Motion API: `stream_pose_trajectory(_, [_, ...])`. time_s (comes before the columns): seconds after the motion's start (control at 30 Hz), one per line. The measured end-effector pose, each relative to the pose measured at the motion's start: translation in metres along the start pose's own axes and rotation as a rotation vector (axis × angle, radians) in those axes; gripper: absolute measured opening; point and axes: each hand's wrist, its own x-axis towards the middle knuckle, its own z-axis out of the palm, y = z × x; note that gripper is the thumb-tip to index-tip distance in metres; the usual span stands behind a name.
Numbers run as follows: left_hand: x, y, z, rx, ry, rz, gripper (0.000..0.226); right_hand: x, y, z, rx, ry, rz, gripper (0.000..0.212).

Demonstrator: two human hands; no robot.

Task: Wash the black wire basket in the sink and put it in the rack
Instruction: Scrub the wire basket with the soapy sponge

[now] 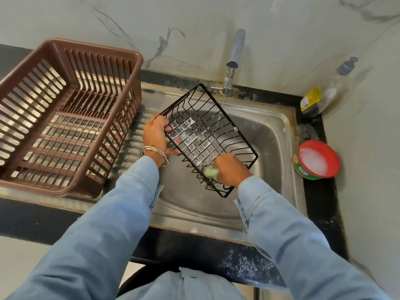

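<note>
Left hand [156,135]: I grip the black wire basket [207,139] rim — tilting it over the sink [275,131].
Right hand [232,169]: I clench the green sponge [211,173] — scrubbing soapy wires.

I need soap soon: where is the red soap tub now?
In the head view, the soap tub stands on the black counter at the right of the sink, nearer than the bottle in the corner.
</note>
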Motion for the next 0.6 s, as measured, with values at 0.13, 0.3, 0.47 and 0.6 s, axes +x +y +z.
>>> stream_pose_trajectory(0.13, [0.002, -0.007, -0.004, -0.051, -0.077, 0.035, 0.017, 0.005, -0.006, -0.014, 0.360, -0.039, -0.048, 0.039])
stream_pose_trajectory(0.3, [-0.003, -0.017, -0.007, -0.109, -0.227, 0.091, 0.033, 0.015, -0.034, -0.051, 0.830, 0.261, -0.086, 0.039])
stream_pose_trajectory(0.47, [-0.003, -0.024, 0.000, -0.278, -0.276, 0.210, 0.026, 0.009, -0.058, -0.027, 0.614, 0.421, -0.380, 0.049])
stream_pose_trajectory(0.6, [0.003, -0.031, -0.010, -0.251, -0.228, 0.157, 0.027, 0.004, -0.019, -0.012, 0.347, 0.195, -0.356, 0.049])
